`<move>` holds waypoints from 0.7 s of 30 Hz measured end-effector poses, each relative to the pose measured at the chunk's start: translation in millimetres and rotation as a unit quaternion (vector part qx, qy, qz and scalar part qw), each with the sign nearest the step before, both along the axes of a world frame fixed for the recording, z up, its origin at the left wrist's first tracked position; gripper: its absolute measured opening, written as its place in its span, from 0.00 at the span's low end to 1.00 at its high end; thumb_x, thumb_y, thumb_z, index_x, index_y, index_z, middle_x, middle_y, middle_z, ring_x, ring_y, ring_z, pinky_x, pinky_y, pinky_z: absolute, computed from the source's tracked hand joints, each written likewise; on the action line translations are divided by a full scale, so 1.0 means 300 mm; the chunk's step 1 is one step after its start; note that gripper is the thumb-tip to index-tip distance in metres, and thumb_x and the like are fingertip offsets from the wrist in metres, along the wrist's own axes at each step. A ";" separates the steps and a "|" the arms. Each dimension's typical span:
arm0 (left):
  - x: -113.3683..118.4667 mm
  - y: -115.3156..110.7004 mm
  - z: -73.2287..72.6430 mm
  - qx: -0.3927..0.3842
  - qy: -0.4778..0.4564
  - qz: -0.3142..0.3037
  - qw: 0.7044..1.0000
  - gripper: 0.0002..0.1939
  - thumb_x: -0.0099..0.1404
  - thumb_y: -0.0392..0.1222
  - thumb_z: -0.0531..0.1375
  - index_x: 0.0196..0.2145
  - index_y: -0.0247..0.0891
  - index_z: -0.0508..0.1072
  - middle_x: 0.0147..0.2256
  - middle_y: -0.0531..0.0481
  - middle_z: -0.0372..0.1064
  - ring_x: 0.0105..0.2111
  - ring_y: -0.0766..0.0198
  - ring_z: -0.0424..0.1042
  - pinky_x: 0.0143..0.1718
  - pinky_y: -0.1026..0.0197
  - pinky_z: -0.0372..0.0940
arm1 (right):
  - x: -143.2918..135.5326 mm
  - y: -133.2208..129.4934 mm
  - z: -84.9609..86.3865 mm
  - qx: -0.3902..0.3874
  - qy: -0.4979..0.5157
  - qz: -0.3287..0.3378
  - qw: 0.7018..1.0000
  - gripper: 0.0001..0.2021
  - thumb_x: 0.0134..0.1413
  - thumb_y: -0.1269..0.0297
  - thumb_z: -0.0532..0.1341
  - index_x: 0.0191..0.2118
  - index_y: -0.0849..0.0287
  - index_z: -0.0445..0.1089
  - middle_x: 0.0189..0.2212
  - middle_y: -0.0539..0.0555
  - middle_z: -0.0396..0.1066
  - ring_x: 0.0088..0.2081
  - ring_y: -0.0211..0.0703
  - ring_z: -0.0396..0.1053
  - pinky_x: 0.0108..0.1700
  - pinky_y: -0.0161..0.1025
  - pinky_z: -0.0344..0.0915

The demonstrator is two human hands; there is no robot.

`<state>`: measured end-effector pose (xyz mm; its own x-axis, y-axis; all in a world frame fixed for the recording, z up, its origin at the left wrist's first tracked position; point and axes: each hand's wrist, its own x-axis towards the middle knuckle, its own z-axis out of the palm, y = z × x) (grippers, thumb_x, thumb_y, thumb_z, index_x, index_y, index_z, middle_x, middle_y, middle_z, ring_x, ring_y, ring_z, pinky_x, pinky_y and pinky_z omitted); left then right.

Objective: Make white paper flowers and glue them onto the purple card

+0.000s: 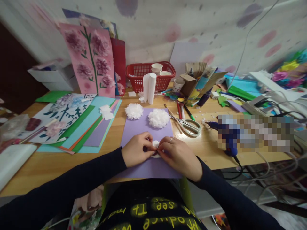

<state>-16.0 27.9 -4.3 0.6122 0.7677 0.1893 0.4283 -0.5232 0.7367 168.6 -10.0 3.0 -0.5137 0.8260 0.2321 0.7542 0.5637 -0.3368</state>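
Observation:
Over a purple sheet of paper [136, 132], my left hand [137, 149] and my right hand [179, 156] meet fingertip to fingertip. Both pinch a small white paper flower [155, 145], partly hidden by my fingers. A ring shows on the right hand. Beyond them, a full white paper pompom flower [158, 118] rests on the purple sheet, and another white pompom flower [133, 111] lies at its upper left corner. Scissors [190, 127] with pale handles lie just right of the sheet.
A blue glue gun [229, 134] with its cord lies at the right. A white paper roll [150, 88] stands before a red basket [136, 76] with paper cups. Coloured sheets [96, 127] and a pink flower picture [88, 60] are at the left. Markers [189, 111] lie behind the scissors.

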 end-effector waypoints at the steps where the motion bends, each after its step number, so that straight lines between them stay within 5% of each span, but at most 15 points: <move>1: 0.001 0.001 0.003 -0.007 0.002 0.004 1.000 0.04 0.54 0.30 0.64 0.25 0.36 0.78 0.30 0.52 0.64 0.25 0.71 0.65 0.29 0.65 0.64 | -0.006 -0.002 -0.010 0.006 0.012 -0.016 1.000 0.07 0.58 0.71 0.58 0.30 0.61 0.71 0.31 0.55 0.71 0.33 0.41 0.69 0.37 0.37 0.65; 4: -0.004 0.003 0.003 -0.013 0.001 0.026 1.000 0.07 0.52 0.30 0.64 0.30 0.36 0.78 0.31 0.52 0.66 0.26 0.70 0.65 0.30 0.65 0.64 | -0.016 -0.003 -0.038 0.024 0.045 -0.060 0.997 0.05 0.56 0.72 0.59 0.29 0.60 0.69 0.30 0.53 0.70 0.32 0.40 0.69 0.36 0.36 0.63; 8: -0.015 0.019 -0.005 -0.038 0.008 0.059 0.997 0.26 0.50 0.33 0.66 0.49 0.36 0.72 0.29 0.54 0.67 0.25 0.68 0.65 0.30 0.64 0.65 | -0.014 0.005 -0.048 0.008 0.083 -0.102 0.991 0.03 0.53 0.70 0.62 0.33 0.59 0.67 0.27 0.49 0.68 0.27 0.38 0.67 0.31 0.35 0.62; 13: -0.016 0.048 0.006 -0.045 0.064 0.047 0.996 0.17 0.48 0.41 0.68 0.38 0.35 0.76 0.32 0.51 0.65 0.27 0.66 0.66 0.29 0.63 0.64 | -0.017 0.009 -0.032 -0.034 0.087 -0.134 0.987 0.06 0.54 0.68 0.63 0.38 0.59 0.68 0.36 0.53 0.67 0.27 0.35 0.68 0.32 0.35 0.63; 17: -0.009 0.038 0.007 -0.108 0.020 0.019 0.994 0.10 0.51 0.35 0.65 0.34 0.35 0.72 0.30 0.53 0.68 0.26 0.67 0.67 0.28 0.64 0.64 | -0.030 0.016 -0.037 -0.046 0.059 -0.155 0.985 0.05 0.53 0.68 0.63 0.37 0.61 0.69 0.28 0.52 0.67 0.29 0.41 0.68 0.32 0.37 0.62; 21: -0.007 0.024 -0.003 -0.146 -0.060 0.037 0.987 0.11 0.51 0.32 0.64 0.34 0.36 0.70 0.31 0.53 0.70 0.30 0.66 0.69 0.32 0.64 0.65 | -0.031 0.022 -0.046 -0.096 0.187 -0.153 0.966 0.04 0.51 0.67 0.63 0.33 0.59 0.68 0.27 0.50 0.68 0.27 0.38 0.66 0.29 0.34 0.62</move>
<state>-18.2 35.2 -5.1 0.5395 0.8417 0.0221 0.3575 -0.2528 0.8990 159.3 -3.3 -10.6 -0.1480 0.9722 0.1815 0.6815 0.2332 -0.6936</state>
